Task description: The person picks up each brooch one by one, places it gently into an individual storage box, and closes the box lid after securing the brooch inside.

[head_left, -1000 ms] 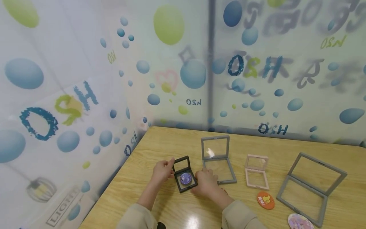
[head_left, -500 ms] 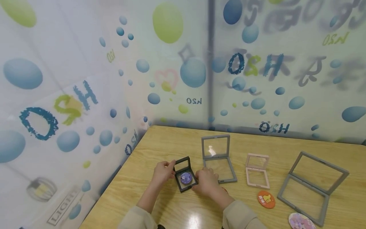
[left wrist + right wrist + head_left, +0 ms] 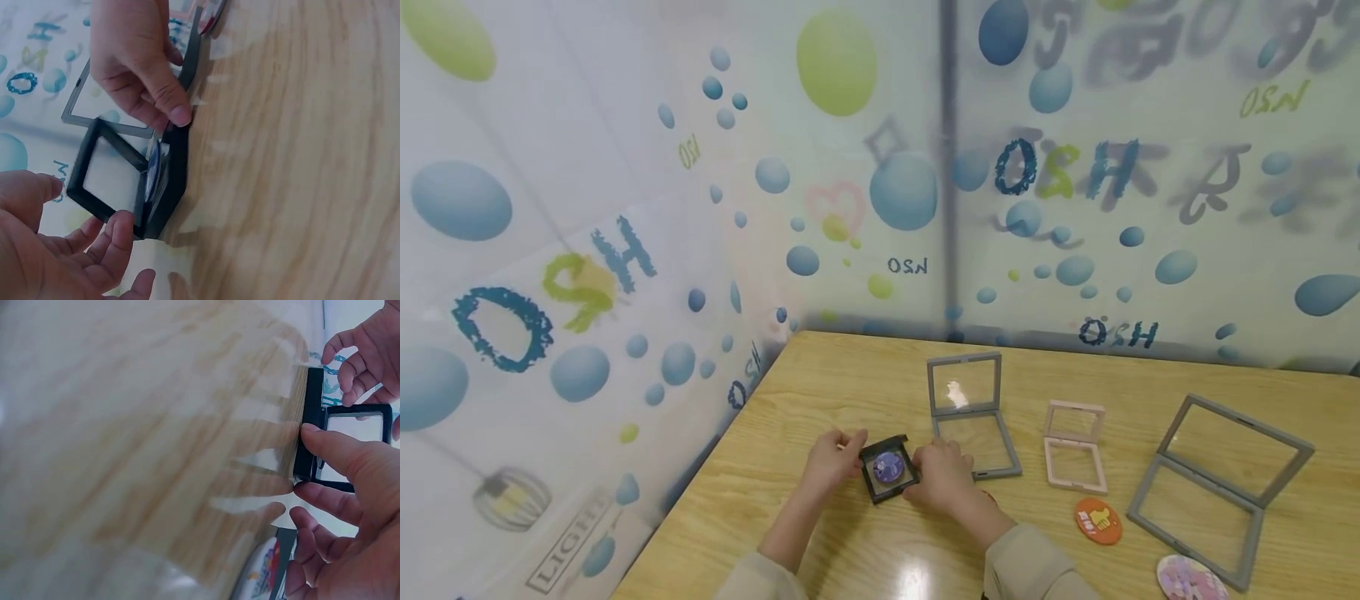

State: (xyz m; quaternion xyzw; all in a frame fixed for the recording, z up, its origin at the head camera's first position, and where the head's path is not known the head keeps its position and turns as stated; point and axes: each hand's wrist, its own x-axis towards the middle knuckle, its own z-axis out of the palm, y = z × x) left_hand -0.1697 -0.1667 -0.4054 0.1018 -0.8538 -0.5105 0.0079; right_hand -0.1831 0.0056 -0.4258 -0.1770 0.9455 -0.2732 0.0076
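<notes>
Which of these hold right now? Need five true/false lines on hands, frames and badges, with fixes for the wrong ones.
1. The purple badge sits in the base of the black frame. True.
2. The black frame's lid is fully closed. False: it stands partly raised.
3. The right hand grips the black frame. True.
4. The pink frame is shut. False: it stands open.
5. The orange badge lies on the table. True.
</notes>
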